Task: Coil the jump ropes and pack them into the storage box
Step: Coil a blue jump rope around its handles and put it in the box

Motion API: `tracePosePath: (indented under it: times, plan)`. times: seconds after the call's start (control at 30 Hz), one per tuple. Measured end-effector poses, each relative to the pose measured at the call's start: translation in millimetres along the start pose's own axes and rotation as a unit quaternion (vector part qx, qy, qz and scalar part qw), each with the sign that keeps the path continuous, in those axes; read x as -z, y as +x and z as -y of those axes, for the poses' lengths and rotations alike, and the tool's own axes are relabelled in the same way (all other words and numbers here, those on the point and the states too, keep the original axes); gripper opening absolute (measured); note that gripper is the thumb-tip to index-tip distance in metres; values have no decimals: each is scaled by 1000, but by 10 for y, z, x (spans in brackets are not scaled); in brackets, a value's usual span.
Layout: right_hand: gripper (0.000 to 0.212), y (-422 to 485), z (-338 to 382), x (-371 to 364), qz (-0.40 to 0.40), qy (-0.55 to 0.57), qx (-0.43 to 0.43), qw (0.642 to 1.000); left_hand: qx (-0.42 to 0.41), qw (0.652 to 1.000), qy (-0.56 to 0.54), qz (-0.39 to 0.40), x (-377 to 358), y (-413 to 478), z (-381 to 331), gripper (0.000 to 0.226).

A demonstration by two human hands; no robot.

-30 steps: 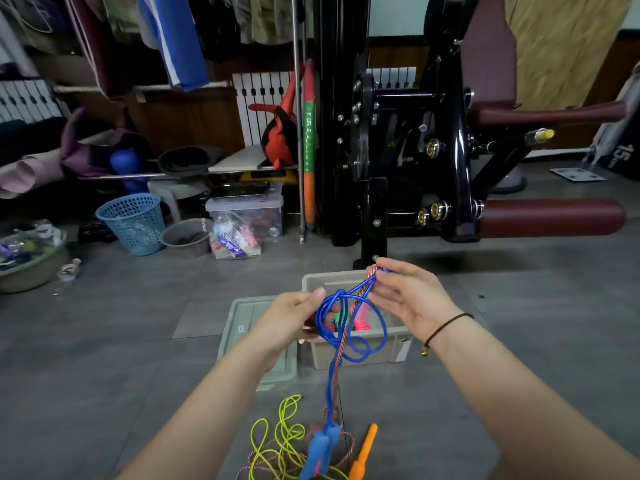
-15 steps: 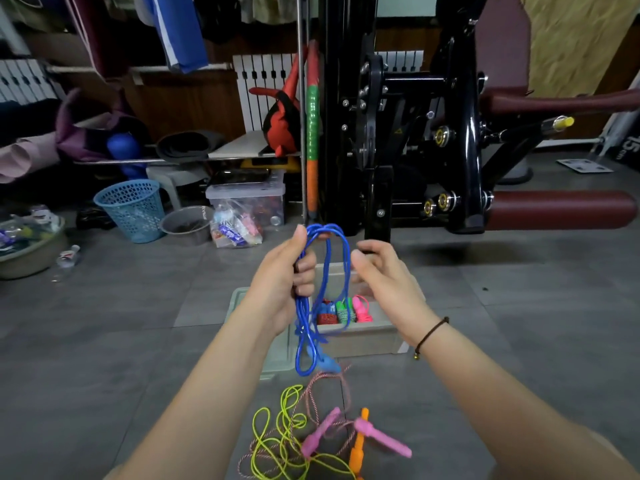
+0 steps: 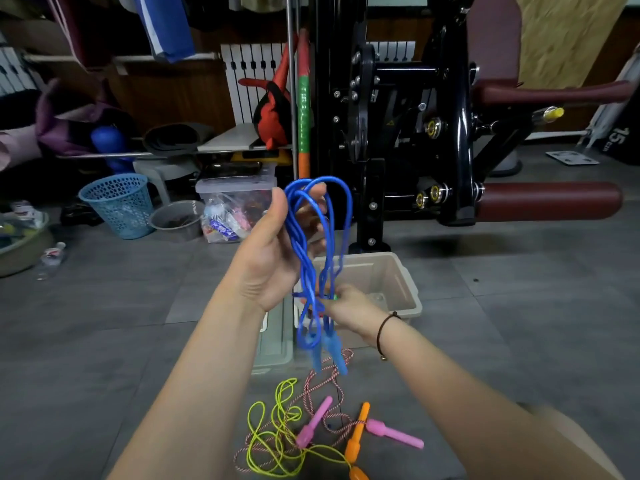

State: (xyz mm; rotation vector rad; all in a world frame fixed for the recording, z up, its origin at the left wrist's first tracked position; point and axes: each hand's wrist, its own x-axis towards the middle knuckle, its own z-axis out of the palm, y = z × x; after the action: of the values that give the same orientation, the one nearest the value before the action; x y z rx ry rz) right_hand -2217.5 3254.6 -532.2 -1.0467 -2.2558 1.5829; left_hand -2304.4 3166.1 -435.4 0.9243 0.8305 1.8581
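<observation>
Black gym machine (image 3: 398,133) fills the background; grey tiled floor (image 3: 104,341) below. Beige storage box (image 3: 398,282) sits open on the floor, its lid (image 3: 277,344) flat just beside it on the left.

I see the left hand (image 3: 273,258) raised, palm towards the camera, fingers curled through the top loops of the blue jump rope (image 3: 311,237). The right hand (image 3: 349,310) pinches the same strands lower down, in front of the box. The rope's blue handles (image 3: 329,351) dangle beneath (blurred).

Loose on the floor nearer me are a yellow-green rope (image 3: 263,445) with orange handles (image 3: 358,431), tangled with a twisted red-white rope (image 3: 332,372) with pink handles (image 3: 394,434).
</observation>
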Motion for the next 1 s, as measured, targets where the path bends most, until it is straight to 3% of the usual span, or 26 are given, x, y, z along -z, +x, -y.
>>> tracePosePath:
  times: [0.03, 0.13, 0.23, 0.3, 0.37, 0.43, 0.47, 0.57, 0.63, 0.73, 0.87, 1.0]
  plan:
    - [32, -26, 3, 0, 34, 6, -10, 999, 4, 1000, 2, -14, 27, -2, -15, 46]
    - [42, -101, 30, 35, 123, 112, -40, 985, 29, 996, 51, -64, 223, 11, -55, 45]
    - [42, -127, 85, 114, 172, 221, -61, 958, 104, 961, 212, -144, 536, -3, -20, 41]
    - [41, -147, 148, 174, 173, 285, -75, 940, 191, 890, 378, -167, 705, -46, 37, 42]
    - [42, -172, 197, 247, 166, 360, -83, 914, 259, 793, 533, -141, 753, -105, 135, 42]
    - [44, -187, 245, 300, 151, 440, -84, 881, 289, 743, 595, -107, 640, -197, 250, 38]
    - [45, -183, 259, 311, 135, 479, -82, 864, 308, 750, 577, -97, 567, -255, 314, 40]
    - [48, -156, 308, 322, 73, 606, -64, 789, 358, 861, 352, -76, 361, -480, 498, 62]
    - [50, -142, 334, 336, 38, 666, -61, 743, 359, 896, 260, -22, 309, -623, 662, 70]
    - [53, -134, 369, 389, -5, 730, -61, 681, 321, 922, 215, 19, 221, -883, 944, 57]
    - [47, -132, 372, 452, -74, 816, -75, 568, 274, 945, 177, -34, 187, -1028, 1263, 71]
    - [42, -223, 456, 401, -97, 819, -110, 555, 209, 938, 264, -87, 177, -978, 1277, 63]
